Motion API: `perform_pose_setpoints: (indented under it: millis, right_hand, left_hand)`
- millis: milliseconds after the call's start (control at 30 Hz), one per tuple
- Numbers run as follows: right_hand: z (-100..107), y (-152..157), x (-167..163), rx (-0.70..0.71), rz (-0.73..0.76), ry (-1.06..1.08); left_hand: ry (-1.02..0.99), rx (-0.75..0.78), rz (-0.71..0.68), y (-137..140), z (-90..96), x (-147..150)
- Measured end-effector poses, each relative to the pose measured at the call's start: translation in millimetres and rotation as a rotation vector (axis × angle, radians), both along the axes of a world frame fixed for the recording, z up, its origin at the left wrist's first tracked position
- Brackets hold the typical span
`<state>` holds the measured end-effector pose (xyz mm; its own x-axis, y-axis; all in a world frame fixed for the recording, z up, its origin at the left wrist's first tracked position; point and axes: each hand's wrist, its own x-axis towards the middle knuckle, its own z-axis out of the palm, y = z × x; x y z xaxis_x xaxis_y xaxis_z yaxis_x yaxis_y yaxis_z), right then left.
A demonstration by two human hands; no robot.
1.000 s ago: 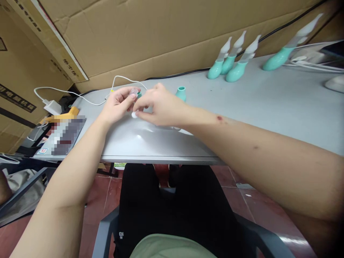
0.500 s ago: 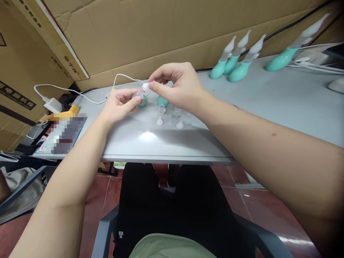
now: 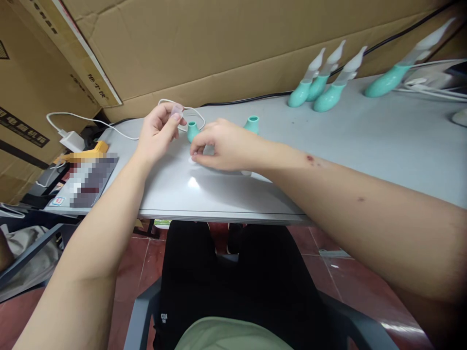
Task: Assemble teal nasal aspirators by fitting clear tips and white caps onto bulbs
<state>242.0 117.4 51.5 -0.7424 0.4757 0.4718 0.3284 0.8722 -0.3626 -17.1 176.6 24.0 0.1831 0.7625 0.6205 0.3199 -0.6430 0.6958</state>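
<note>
My left hand (image 3: pixel 158 127) is raised above the table with a small clear plastic piece (image 3: pixel 177 110) pinched between thumb and fingers. Lower and to the right, my right hand (image 3: pixel 224 146) is closed at the table top, its fingertips on a small white tip (image 3: pixel 192 160). An open-necked teal bulb (image 3: pixel 192 131) stands between the two hands. Behind my right wrist another teal bulb (image 3: pixel 252 124) shows its open neck. Part of a white piece (image 3: pixel 246 172) peeks out under the wrist; other small parts there are hidden by my hand.
Several assembled teal nasal aspirators (image 3: pixel 330 97) with white tips stand at the back right. A white cable (image 3: pixel 120 131) runs from a charger (image 3: pixel 73 141) at the left, near a yellow tool (image 3: pixel 85 153). Cardboard (image 3: pixel 204 48) walls the back edge.
My right hand has come down from beside the clear piece to the table, with the white tip at its fingertips. My left hand has moved slightly up and left, keeping the clear piece.
</note>
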Motion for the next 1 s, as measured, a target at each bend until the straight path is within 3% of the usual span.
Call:
perform_pose_setpoints:
  millis: [133, 267, 400, 533, 667, 800, 1000]
  right_hand:
    - [1.1, -4.8, -4.9, 0.055, -0.039, -0.176]
    - [6.3, -2.3, -0.3, 0.020, -0.087, 0.114]
    - [9.5, 1.4, 1.2, -0.059, -0.239, 0.427]
    - [7.7, 7.6, 1.0, -0.114, -0.255, 0.371]
    - [7.6, 13.4, 6.6, -0.112, -0.273, 0.431]
    - [9.4, 16.5, 11.9, -0.091, -0.323, 0.487]
    - [3.2, 23.8, 10.9, -0.077, -0.268, 0.477]
  left_hand:
    - [0.041, 0.143, -0.013, 8.7, -5.7, -3.7]
    - [0.077, 0.248, -0.059, 5.2, -5.7, -1.5]
    - [0.041, 0.154, -0.016, -22.7, 3.2, 18.1]
    - [0.114, 0.101, 0.001, -40.0, 16.4, 30.4]
    - [0.365, 0.094, 0.087, -19.1, 22.4, 18.2]
    - [0.465, -0.001, 0.228, 10.7, 10.5, 7.4]
    - [0.464, -0.177, 0.101, 17.2, -11.4, 16.1]
